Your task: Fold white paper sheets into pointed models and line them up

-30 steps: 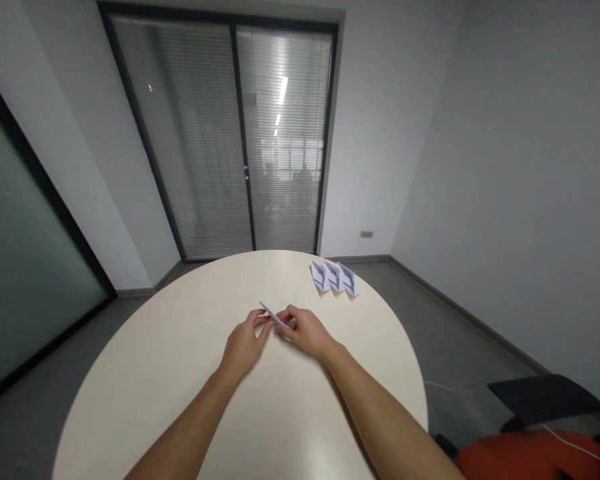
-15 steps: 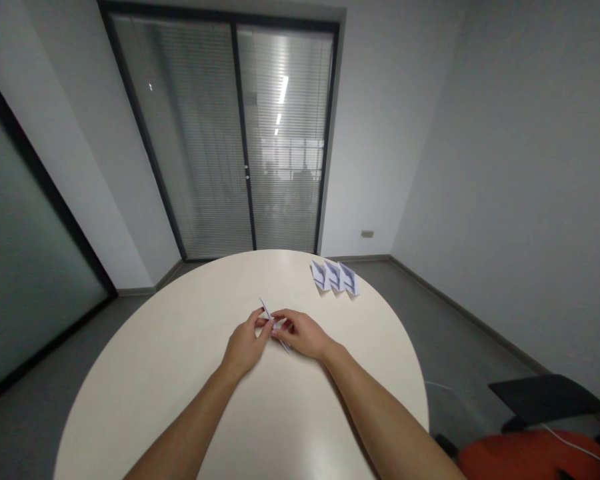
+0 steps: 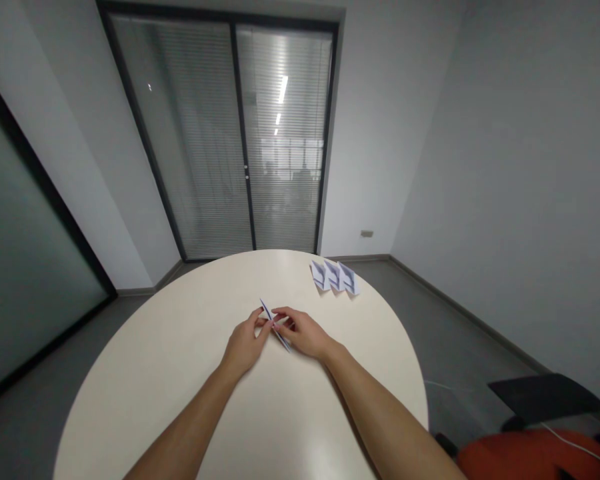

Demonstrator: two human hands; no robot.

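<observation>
Over the middle of the round cream table (image 3: pixel 155 387), both my hands pinch one small folded white paper piece (image 3: pixel 275 325) with dark markings. My left hand (image 3: pixel 243 345) grips its left side with thumb and fingertips. My right hand (image 3: pixel 303 333) holds its right side, fingers curled over it. The paper stands on edge between the two hands, tilted from upper left to lower right. Three similar folded paper pieces (image 3: pixel 335 277) lie side by side in a row at the table's far right.
Glass sliding doors with blinds (image 3: pixel 235 140) stand behind the table. A glass partition (image 3: pixel 20 267) lines the left wall. A dark chair part (image 3: pixel 545 393) and something orange-red (image 3: pixel 535 457) sit at the lower right, beyond the table's edge.
The paper between my fingers has turned from lying nearly flat to standing steeper on edge. My hands have stayed in the same spot.
</observation>
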